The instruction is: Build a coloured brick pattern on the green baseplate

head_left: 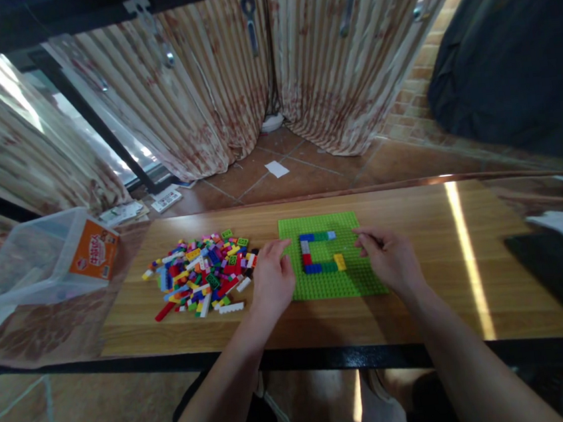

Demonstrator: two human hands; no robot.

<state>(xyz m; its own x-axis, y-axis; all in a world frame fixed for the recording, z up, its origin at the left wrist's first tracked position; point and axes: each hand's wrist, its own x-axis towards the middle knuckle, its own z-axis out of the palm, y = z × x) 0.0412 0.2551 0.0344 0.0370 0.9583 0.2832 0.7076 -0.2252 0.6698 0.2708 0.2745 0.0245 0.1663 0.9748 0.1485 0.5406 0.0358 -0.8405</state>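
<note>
The two hands are well apart, one at each side of the green baseplate (pixel 320 287). The left hand (pixel 272 278) is half open, a gap between thumb and forefinger, with nothing to be seen in it; its fingertips are over the plate's left edge, and I can't tell whether they touch. The right hand (pixel 389 256) is at the opposite edge, fingers curled and thumb close to the forefinger; whether a small piece sits between them I cannot make out. Between the hands, on the plate, the brick outline (pixel 312 269) forms three sides, open toward the right hand, with a yellow brick (pixel 340 262) at its near end. Just beyond the left hand lies the heap of loose bricks (pixel 202 273) on the wooden table (pixel 428 222). Farther left stands a clear plastic bin (pixel 40 260) with an orange label (pixel 93 251). Patterned curtains (pixel 218 90) hang behind.
</note>
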